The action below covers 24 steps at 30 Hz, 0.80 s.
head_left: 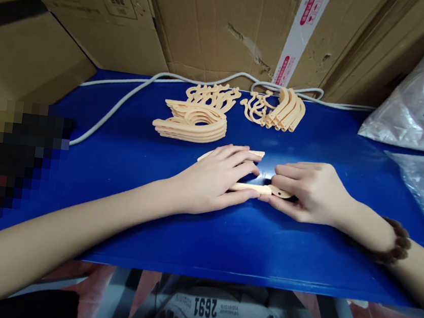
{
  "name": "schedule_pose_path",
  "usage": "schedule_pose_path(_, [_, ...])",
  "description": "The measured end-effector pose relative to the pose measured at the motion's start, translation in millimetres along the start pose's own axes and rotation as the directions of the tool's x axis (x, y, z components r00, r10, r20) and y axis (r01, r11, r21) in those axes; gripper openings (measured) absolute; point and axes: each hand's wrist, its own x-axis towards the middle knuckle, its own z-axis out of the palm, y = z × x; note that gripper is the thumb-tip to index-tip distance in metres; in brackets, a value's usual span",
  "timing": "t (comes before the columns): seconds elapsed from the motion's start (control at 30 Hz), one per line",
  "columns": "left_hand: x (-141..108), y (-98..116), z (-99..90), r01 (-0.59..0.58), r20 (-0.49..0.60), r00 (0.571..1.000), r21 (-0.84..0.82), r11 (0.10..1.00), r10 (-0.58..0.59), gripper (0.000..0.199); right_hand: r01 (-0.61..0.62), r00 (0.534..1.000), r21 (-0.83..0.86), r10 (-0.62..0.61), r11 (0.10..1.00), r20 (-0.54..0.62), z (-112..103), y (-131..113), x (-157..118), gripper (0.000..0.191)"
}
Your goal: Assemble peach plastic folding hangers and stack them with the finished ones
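Observation:
On the blue tabletop, my left hand (pixel 219 180) lies closed over a beige plastic hanger body (pixel 250 188), its far bar (pixel 258 154) showing past my fingers. Just to the right, my right hand (pixel 308 190) pinches a small beige hanger arm (pixel 279 192) with a hole in it, and that arm meets the end of the body. Most of the arm is hidden inside my right hand. Behind my hands sit a stack of hanger bodies (pixel 192 134), a pile of hanger hooks (pixel 215 95), more loose hooks (pixel 256 108) and a row of curved hanger arms (pixel 288 111).
A white cable (pixel 121 102) runs along the back of the blue table (pixel 142 233). Cardboard boxes (pixel 219 27) stand behind it and at the left. Clear plastic bags (pixel 412 110) lie at the right. A dark blurred object (pixel 8 166) sits at the left.

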Motion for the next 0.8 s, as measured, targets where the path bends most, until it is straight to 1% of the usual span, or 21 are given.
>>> schedule_pose_path(0.1, [0, 0, -0.8, 0.005, 0.008, 1.0, -0.025, 1.0, -0.004, 0.042, 0.041, 0.999, 0.026, -0.041, 0.999, -0.006, 0, -2, -1, 0.037])
schedule_pose_path(0.17, [0, 0, -1.2, 0.009, 0.011, 1.0, -0.035, 0.999, -0.009, 0.044, 0.044, 0.999, 0.069, -0.045, 0.997, 0.01, 0, -2, -3, 0.037])
schedule_pose_path(0.33, [1, -1, -1.3, 0.003, 0.005, 1.0, -0.056, 0.998, -0.002, 0.046, -0.009, 0.996, 0.191, -0.008, 0.982, 0.084, -1, -3, -4, 0.039])
schedule_pose_path(0.47, [1, -1, -1.0, -0.004, 0.0, 1.0, -0.079, 0.997, 0.004, 0.047, -0.053, 0.99, 0.263, 0.015, 0.963, 0.143, -1, -5, -3, 0.037])
schedule_pose_path(0.6, [2, 1, -3.0, 0.007, 0.014, 1.0, -0.111, 0.994, -0.005, 0.061, -0.023, 0.996, 0.328, -0.007, 0.944, 0.088, -1, -9, -3, 0.037])
schedule_pose_path(0.63, [2, 1, -3.8, 0.003, 0.017, 1.0, -0.126, 0.992, 0.0, 0.06, -0.008, 0.997, 0.35, -0.019, 0.937, 0.074, -2, -11, -3, 0.039])
schedule_pose_path(0.7, [2, 0, -5.0, -0.005, 0.021, 1.0, -0.165, 0.986, 0.008, 0.048, 0.022, 0.997, 0.391, -0.047, 0.92, 0.054, -5, -16, -2, 0.048])
schedule_pose_path(0.8, [2, -4, -4.5, -0.007, -0.006, 1.0, -0.203, 0.979, 0.006, 0.029, 0.063, 0.997, 0.418, -0.079, 0.906, 0.022, -8, -23, -1, 0.059])
